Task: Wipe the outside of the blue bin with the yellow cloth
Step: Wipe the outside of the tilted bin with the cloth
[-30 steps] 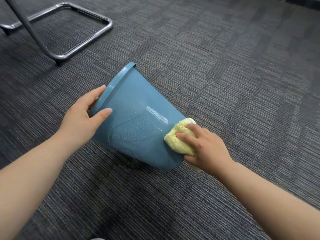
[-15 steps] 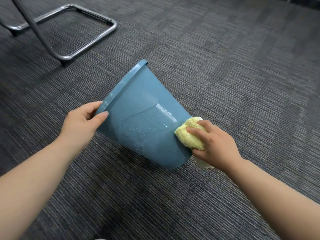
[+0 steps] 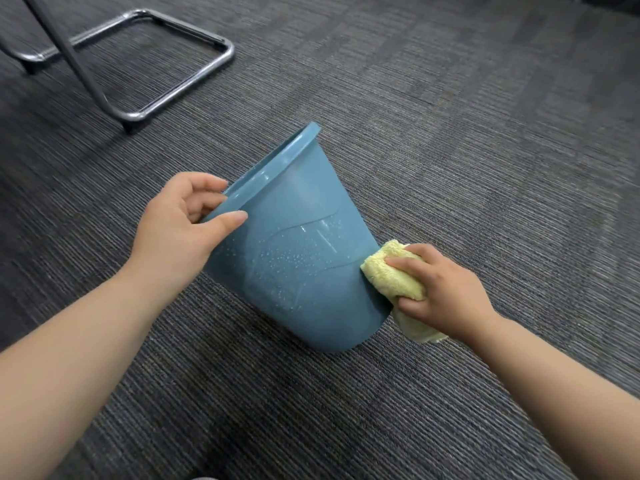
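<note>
The blue bin stands tilted on the grey carpet, its open rim up and to the left, its base on the floor at the lower right. Water droplets speckle its near side. My left hand grips the rim, thumb on the outer wall and fingers curled inside. My right hand holds the folded yellow cloth pressed against the bin's lower right side near the base. A loose end of the cloth hangs below my palm.
A chrome tubular chair base rests on the carpet at the upper left, behind the bin. Dark striped carpet stretches all around.
The bin has been tipped more upright, its rim rising. My right hand slid the cloth from the near face round to the right side of the base. My left hand shifted along the rim.
</note>
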Tool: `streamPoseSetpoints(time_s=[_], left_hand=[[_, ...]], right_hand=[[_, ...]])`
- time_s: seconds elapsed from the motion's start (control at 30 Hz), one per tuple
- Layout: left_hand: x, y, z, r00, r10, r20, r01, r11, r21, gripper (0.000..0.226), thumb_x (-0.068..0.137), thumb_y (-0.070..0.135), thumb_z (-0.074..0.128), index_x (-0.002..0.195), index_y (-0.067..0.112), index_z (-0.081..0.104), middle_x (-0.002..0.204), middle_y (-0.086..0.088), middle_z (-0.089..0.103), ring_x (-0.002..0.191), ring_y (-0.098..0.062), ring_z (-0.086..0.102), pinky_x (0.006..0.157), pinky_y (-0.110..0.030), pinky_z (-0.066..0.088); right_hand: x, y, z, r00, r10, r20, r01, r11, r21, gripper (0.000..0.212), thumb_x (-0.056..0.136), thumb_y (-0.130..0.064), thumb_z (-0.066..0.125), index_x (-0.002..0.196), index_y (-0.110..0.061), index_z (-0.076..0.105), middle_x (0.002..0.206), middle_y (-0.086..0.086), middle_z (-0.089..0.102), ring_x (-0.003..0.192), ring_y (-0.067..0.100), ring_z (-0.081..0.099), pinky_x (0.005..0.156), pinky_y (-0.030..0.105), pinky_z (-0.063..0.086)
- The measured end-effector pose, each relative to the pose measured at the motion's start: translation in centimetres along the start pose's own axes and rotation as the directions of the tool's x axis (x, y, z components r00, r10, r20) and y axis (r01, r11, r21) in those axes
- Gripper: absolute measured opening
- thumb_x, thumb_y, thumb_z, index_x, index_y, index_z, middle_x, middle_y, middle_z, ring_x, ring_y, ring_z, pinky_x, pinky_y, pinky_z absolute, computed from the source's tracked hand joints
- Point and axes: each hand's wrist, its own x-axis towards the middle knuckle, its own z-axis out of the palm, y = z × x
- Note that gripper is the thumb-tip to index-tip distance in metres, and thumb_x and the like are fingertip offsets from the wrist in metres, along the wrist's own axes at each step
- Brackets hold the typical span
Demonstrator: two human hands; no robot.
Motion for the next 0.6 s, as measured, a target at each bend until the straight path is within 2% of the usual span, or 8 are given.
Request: streamPoseSetpoints(time_s=[0.07, 0.2, 0.33, 0.43, 0.6], left_hand=[[0.1, -0.1, 0.0, 1.000, 0.008, -0.025, -0.008, 1.000, -0.013, 0.033, 0.072, 0.006, 0.067, 0.075, 0.034, 0.049, 0.076, 0.015, 0.057, 0.060, 0.017, 0.055, 0.059, 0.001, 0.040], [0.1, -0.5, -0.2, 1.000, 0.028, -0.010, -0.028, 0.999, -0.025, 0.032, 0.073, 0.006, 0.066, 0.075, 0.036, 0.055, 0.082, 0.015, 0.058, 0.068, 0.017, 0.056, 0.069, -0.001, 0.043], [0.0, -0.2, 0.3, 0.996, 0.063, 0.060, -0.062, 0.998, -0.017, 0.033, 0.074, 0.008, 0.065, 0.076, 0.041, 0.057, 0.087, 0.018, 0.060, 0.077, 0.014, 0.058, 0.076, -0.007, 0.045], [-0.2, 0.3, 1.0, 0.990, 0.093, 0.106, -0.093, 0.996, 0.001, 0.036, 0.075, 0.011, 0.065, 0.074, 0.045, 0.058, 0.088, 0.022, 0.060, 0.083, 0.010, 0.059, 0.080, -0.012, 0.045], [-0.6, 0.4, 1.1, 0.988, 0.107, 0.108, -0.108, 0.994, -0.001, 0.039, 0.075, 0.011, 0.065, 0.071, 0.050, 0.058, 0.086, 0.027, 0.059, 0.082, 0.014, 0.057, 0.079, -0.012, 0.045]], right_hand=[[0.2, 0.3, -0.2, 0.999, 0.018, -0.037, -0.017, 0.999, 0.028, 0.052, 0.068, -0.027, 0.068, 0.118, -0.031, 0.054, 0.130, -0.001, 0.049, 0.105, 0.022, 0.054, 0.069, 0.028, 0.040], [0.9, 0.3, -1.6, 0.978, 0.109, -0.180, -0.081, 0.984, 0.156, 0.049, 0.068, -0.020, 0.069, 0.114, -0.027, 0.057, 0.125, 0.002, 0.051, 0.098, 0.027, 0.057, 0.067, 0.028, 0.036], [2.3, -2.7, -3.3, 0.941, 0.098, -0.323, -0.022, 0.973, 0.232, 0.050, 0.068, -0.024, 0.067, 0.116, -0.027, 0.055, 0.126, 0.003, 0.050, 0.105, 0.024, 0.053, 0.068, 0.029, 0.036], [3.5, -5.7, -4.1, 0.934, 0.041, -0.355, 0.036, 0.978, 0.205, 0.053, 0.068, -0.027, 0.068, 0.119, -0.031, 0.053, 0.129, 0.003, 0.048, 0.107, 0.026, 0.052, 0.071, 0.030, 0.037], [3.5, -8.7, -4.5, 0.931, -0.031, -0.364, 0.070, 0.993, 0.094, 0.055, 0.068, -0.028, 0.071, 0.120, -0.026, 0.053, 0.131, 0.009, 0.048, 0.103, 0.034, 0.054, 0.071, 0.036, 0.044]])
